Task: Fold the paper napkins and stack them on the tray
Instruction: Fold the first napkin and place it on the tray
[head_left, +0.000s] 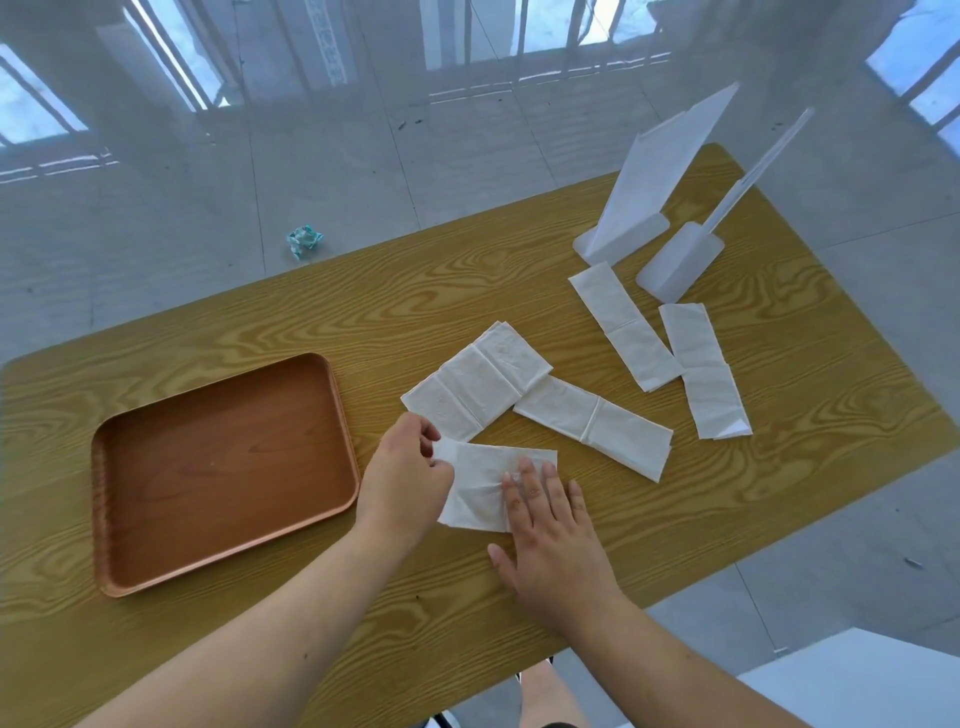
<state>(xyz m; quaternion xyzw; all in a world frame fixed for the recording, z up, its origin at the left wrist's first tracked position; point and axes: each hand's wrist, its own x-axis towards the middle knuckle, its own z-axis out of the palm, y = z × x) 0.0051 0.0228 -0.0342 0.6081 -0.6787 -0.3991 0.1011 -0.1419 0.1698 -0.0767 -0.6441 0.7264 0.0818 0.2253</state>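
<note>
A white paper napkin (480, 483) lies on the wooden table (415, 291) right of the brown tray (223, 473), which holds nothing. My left hand (410, 483) pinches the napkin's left edge between thumb and fingers. My right hand (550, 535) lies flat with spread fingers on the napkin's right part, pressing it down. Several other unfolded napkins lie beyond: one (475, 382) just above my left hand, another (597, 428) to its right, and two more (623, 325) (706, 369) farther right.
Two white plastic stands (623, 239) (680, 265) with upright sheets stand at the table's far right. A crumpled wrapper (304, 240) lies on the tiled floor beyond the table. A white surface (857, 680) shows at the bottom right.
</note>
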